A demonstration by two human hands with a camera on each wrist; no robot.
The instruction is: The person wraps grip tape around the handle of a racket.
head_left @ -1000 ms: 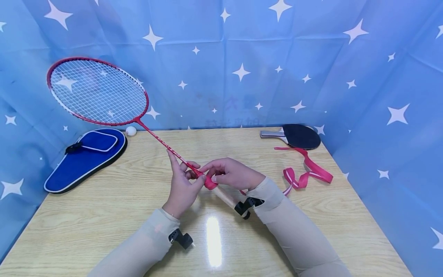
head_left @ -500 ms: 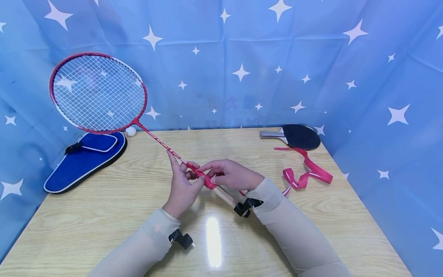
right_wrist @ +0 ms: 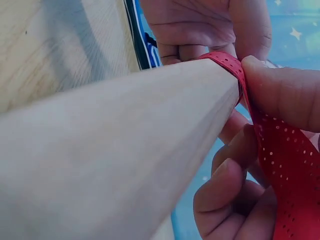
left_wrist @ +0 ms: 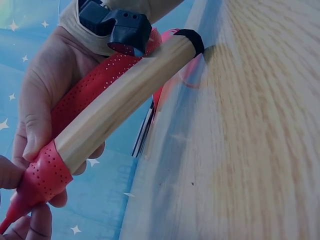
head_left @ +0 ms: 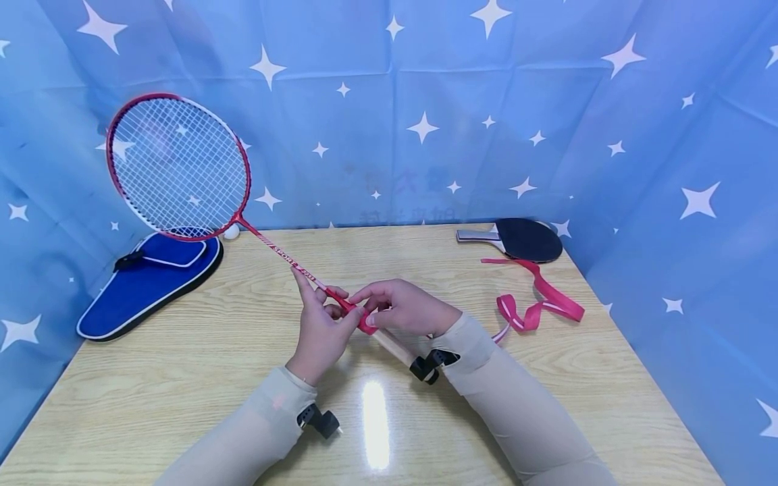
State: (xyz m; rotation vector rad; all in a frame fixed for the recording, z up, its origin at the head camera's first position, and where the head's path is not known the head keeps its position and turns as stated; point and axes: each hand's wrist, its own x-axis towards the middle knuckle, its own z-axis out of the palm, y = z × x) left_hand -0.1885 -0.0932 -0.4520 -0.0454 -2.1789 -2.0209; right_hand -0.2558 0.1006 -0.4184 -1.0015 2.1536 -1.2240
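My left hand (head_left: 321,331) grips a red and white badminton racket (head_left: 270,244) at the cone above its handle, with the strung head tilted up to the left. Red perforated grip tape (left_wrist: 47,172) is wound round the top of the bare wooden handle (left_wrist: 115,100), which ends in a black band (left_wrist: 192,41). In the right wrist view, my right hand (head_left: 408,307) pinches the tape strip (right_wrist: 282,155) between thumb and fingers, close to the handle. From there the strip runs under the right wrist, and its loose tail (head_left: 529,317) lies curled on the table.
A blue paddle case (head_left: 152,283) lies at the table's left, with a white ball (head_left: 231,231) behind it. A black table tennis paddle (head_left: 529,239) is at the back right, just behind the tape tail. A blue starry curtain (head_left: 389,135) encloses the table.
The racket has turned about its shaft, so its head looks rounder and sits further right. The tape tail has been drawn slightly toward my right wrist. Both hands stay nearly in place.
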